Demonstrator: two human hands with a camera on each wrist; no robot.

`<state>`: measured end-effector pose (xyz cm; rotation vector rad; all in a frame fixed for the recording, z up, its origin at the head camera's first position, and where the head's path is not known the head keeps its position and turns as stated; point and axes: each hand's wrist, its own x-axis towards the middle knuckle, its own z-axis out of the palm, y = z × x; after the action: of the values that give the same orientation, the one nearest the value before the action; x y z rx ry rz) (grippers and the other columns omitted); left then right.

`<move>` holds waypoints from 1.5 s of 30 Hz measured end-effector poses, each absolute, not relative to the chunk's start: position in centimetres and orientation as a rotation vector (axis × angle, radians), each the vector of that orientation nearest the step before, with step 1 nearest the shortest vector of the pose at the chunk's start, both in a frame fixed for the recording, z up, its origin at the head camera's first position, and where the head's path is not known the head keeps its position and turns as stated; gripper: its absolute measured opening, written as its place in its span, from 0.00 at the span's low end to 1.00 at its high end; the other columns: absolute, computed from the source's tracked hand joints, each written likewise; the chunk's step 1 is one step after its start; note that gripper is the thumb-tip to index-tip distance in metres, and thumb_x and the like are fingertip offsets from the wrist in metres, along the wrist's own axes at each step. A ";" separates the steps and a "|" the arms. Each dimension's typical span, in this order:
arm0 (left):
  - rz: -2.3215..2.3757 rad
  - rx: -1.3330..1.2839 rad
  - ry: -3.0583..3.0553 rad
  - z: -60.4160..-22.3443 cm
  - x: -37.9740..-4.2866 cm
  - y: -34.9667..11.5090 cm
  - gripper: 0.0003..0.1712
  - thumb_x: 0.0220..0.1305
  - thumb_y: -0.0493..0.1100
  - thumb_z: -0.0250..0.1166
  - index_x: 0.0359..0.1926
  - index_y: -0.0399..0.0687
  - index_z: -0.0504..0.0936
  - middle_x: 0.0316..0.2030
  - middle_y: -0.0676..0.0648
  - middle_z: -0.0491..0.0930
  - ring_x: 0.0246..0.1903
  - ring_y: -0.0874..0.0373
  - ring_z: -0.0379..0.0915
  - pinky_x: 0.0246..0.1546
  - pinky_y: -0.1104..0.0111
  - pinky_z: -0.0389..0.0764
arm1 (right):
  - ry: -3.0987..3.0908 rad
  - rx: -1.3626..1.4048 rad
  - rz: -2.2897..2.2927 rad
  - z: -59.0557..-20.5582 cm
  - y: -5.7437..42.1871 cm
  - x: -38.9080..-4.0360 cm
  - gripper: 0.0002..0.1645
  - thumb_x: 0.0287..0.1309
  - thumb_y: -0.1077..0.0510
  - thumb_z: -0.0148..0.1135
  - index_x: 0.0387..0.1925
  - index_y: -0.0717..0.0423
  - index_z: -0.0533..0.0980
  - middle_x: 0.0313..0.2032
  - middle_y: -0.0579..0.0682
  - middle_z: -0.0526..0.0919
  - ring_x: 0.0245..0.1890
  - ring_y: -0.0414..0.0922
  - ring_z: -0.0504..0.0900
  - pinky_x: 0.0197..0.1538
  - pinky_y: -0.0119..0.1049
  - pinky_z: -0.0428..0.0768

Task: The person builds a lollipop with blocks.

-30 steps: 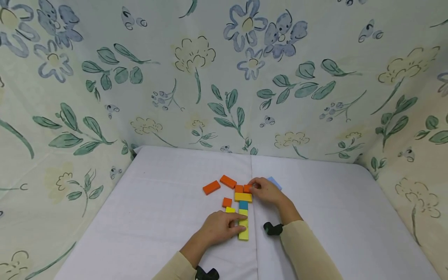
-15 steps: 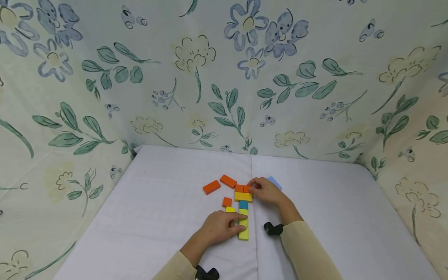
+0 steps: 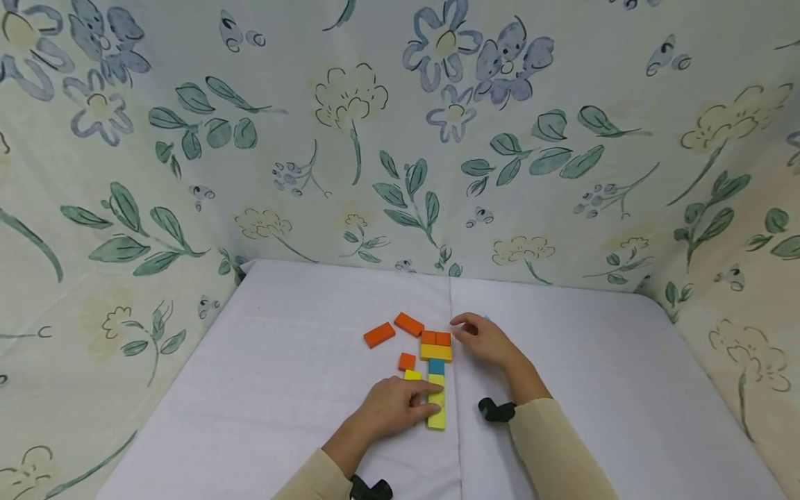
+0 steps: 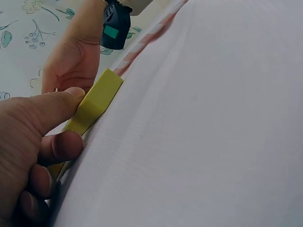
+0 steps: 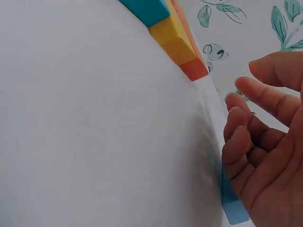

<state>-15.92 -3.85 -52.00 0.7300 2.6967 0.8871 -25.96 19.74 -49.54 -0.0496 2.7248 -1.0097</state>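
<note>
Flat on the table, wooden blocks form a column. At its near end is a long yellow-green block, which my left hand pinches between thumb and index finger. Farther up come a blue block, a yellow block lying crosswise, and two small orange blocks side by side at the far end. My right hand hovers just right of the orange pair, fingers loosely bent, holding nothing. In the right wrist view a gap separates its fingertips from the end orange block.
Two longer orange blocks lie loose at the far left of the column. A small orange block and a bright yellow block sit near the left hand. Behind the right hand lies a light blue block, partly hidden. Floral cloth surrounds the table.
My right hand has let go of the right small orange block and shifted right, away from it. That block now sits flush beside the other one. The left hand stays put.
</note>
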 end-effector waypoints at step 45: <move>0.896 0.723 2.690 -52.1 -15.9 -3.7 0.21 0.66 0.63 0.67 0.59 0.74 0.84 0.17 0.62 0.68 0.18 0.69 0.63 0.23 0.75 0.61 | 2.700 0.023 -1.047 -50.7 24.0 -25.0 0.44 0.57 0.45 0.74 0.71 0.50 0.67 0.46 0.52 0.79 0.44 0.49 0.75 0.50 0.42 0.75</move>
<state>-15.88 -3.73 -52.14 0.7234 2.6896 0.8959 -25.02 24.04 -50.74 0.0232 2.6998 -1.0472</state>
